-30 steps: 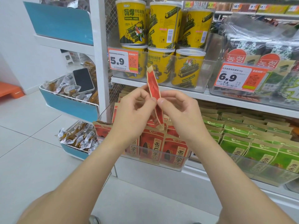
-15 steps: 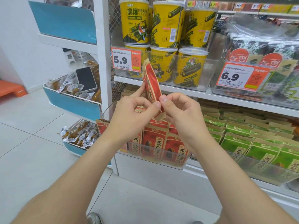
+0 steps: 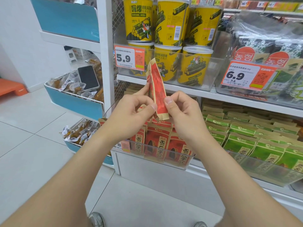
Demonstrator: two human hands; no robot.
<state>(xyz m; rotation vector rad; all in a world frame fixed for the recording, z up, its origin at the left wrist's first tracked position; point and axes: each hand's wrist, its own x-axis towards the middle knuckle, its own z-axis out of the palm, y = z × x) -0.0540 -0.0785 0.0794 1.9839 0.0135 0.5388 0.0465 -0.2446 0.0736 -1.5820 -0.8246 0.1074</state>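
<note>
Pinched seemingly light, floppy red packet [image 3: 157,90] near lower seam, left hand [image 3: 131,113] at nine o'clock, right hand [image 3: 185,115] at three.

L hand [image 3: 131,114] pinching, fingers curled | R hand [image 3: 183,116] same | forearms angled inward

1. The upper shelf [image 3: 183,90] carries clear bins of yellow canisters [image 3: 195,66] and seaweed packs [image 3: 278,51].
2. The lower shelf [image 3: 155,176] holds upright red packets [image 3: 157,141] beside green packets [image 3: 262,145].
3. A blue side basket [image 3: 73,102] holds wrapped snacks [image 3: 68,82], with a phone [image 3: 88,77] lying on them.
</note>
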